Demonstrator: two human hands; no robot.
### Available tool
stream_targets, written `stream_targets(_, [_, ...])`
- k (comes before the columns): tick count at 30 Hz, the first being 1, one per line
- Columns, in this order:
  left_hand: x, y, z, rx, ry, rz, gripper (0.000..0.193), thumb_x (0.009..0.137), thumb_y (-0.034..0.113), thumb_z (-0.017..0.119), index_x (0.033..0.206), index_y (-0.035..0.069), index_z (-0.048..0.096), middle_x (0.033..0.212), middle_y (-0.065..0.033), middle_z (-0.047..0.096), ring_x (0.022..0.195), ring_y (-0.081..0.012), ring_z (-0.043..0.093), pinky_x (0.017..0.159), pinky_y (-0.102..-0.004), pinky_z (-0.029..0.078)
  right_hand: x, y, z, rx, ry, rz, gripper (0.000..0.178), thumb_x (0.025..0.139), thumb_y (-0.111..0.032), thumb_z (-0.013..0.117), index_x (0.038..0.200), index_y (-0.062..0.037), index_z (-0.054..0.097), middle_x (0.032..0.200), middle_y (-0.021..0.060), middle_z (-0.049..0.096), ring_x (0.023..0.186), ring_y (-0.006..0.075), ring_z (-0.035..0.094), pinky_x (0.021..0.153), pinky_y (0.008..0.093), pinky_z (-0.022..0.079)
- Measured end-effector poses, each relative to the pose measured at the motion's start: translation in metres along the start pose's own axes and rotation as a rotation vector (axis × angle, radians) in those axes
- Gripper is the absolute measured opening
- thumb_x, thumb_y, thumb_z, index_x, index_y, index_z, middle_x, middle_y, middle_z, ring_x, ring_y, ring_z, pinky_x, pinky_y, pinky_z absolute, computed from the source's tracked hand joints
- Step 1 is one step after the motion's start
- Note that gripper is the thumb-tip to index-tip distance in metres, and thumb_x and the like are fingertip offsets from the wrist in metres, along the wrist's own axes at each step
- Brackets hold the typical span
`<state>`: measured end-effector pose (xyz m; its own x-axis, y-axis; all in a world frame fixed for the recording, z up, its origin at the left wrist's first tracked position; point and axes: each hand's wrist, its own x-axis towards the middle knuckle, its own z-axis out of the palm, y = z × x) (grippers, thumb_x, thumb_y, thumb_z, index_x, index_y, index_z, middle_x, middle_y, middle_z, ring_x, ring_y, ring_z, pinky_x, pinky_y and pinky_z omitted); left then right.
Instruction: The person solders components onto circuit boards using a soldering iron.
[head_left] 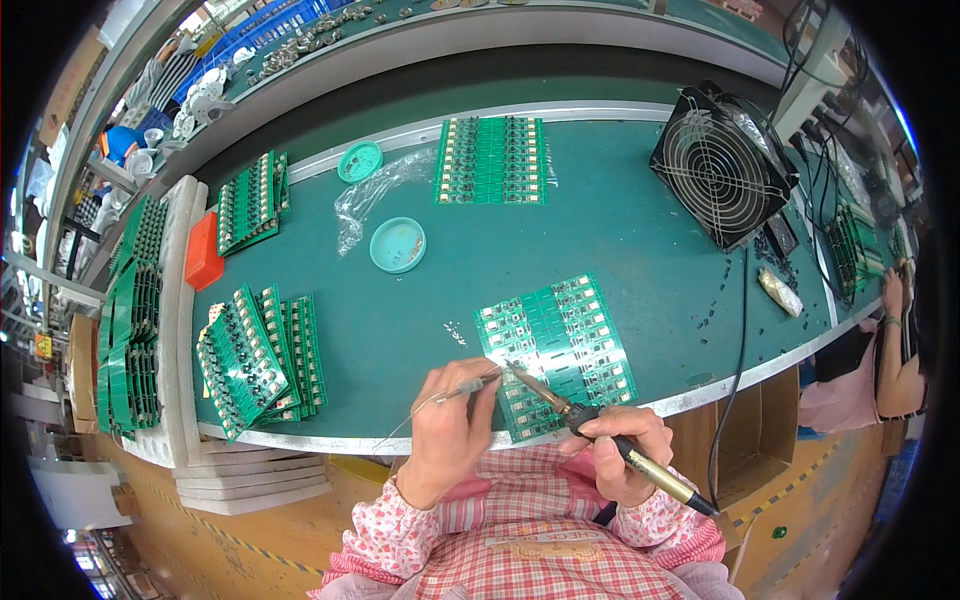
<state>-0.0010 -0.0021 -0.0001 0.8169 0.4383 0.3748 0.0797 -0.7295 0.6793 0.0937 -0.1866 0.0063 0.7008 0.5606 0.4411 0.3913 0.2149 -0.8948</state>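
A green circuit board panel (548, 340) with rows of small components lies at a slant on the bench in front of me. Closed around the dark and gold handle of a soldering iron (655, 472), my right hand (632, 448) is at the board's near right. The iron's tip points up and left to the panel's left half. Between the fingers of my left hand (448, 425) is a thin strand of solder wire (425, 403) with a slim grey sleeve. Its front end lies close to the iron's tip; whether they touch is too small to tell.
Another board panel (490, 160) lies at the far middle. Stacked panels (262, 355) stand at left, beside a red box (204, 252). Two turquoise dishes (398, 245) and plastic film (375, 195) lie between. A black fan (715, 165) and a cable (742, 340) are at right.
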Motion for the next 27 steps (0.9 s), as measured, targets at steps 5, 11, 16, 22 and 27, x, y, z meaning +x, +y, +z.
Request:
stream_targets(5, [0.000,-0.002,0.002,-0.022,0.040,0.040,0.024,0.081,-0.007,0.070,0.102,0.004,0.065,0.098,-0.0109,0.068,0.081,-0.0329,0.063,0.072,-0.0403,0.050,-0.004,0.006,-0.003,-0.074,0.017,0.100,0.008,0.091,-0.007,0.065,0.096,-0.0010,0.063,0.073,0.0090,0.074,0.065,0.0185,0.074,0.060,0.0301,0.058])
stream_targets(11, [0.000,-0.001,0.000,-0.002,0.000,0.011,0.019,0.085,-0.005,0.068,0.103,0.002,0.065,0.100,-0.0131,0.070,0.089,-0.0314,0.067,0.078,-0.0374,0.052,-0.001,0.008,-0.004,-0.083,-0.020,0.221,0.007,0.090,-0.005,0.066,0.096,-0.0023,0.063,0.076,0.0071,0.074,0.066,0.0162,0.074,0.062,0.0279,0.057])
stream_targets(16, [0.000,-0.001,0.000,-0.005,-0.003,0.005,0.020,0.084,-0.005,0.068,0.103,0.002,0.065,0.100,-0.0131,0.070,0.089,-0.0315,0.067,0.078,-0.0375,0.052,0.001,0.009,-0.002,-0.111,-0.051,0.217,0.007,0.090,-0.005,0.066,0.096,-0.0028,0.063,0.076,0.0068,0.075,0.067,0.0163,0.075,0.061,0.0282,0.057])
stream_targets(22, [-0.001,-0.001,0.000,-0.016,0.000,0.001,0.020,0.084,-0.006,0.068,0.102,0.002,0.065,0.100,-0.0127,0.070,0.089,-0.0312,0.067,0.079,-0.0376,0.052,0.002,0.012,-0.004,-0.125,-0.086,0.167,0.007,0.088,-0.005,0.068,0.095,-0.0021,0.065,0.079,0.0092,0.075,0.065,0.0178,0.074,0.059,0.0291,0.057])
stream_targets(27, [0.000,0.000,0.000,-0.022,-0.001,0.003,0.020,0.084,-0.006,0.068,0.102,0.002,0.065,0.101,-0.0125,0.070,0.089,-0.0312,0.066,0.079,-0.0377,0.051,0.006,0.016,-0.006,-0.224,-0.166,-0.065,0.009,0.083,-0.005,0.073,0.090,-0.0025,0.069,0.076,0.0091,0.074,0.062,0.0208,0.072,0.056,0.0306,0.056])
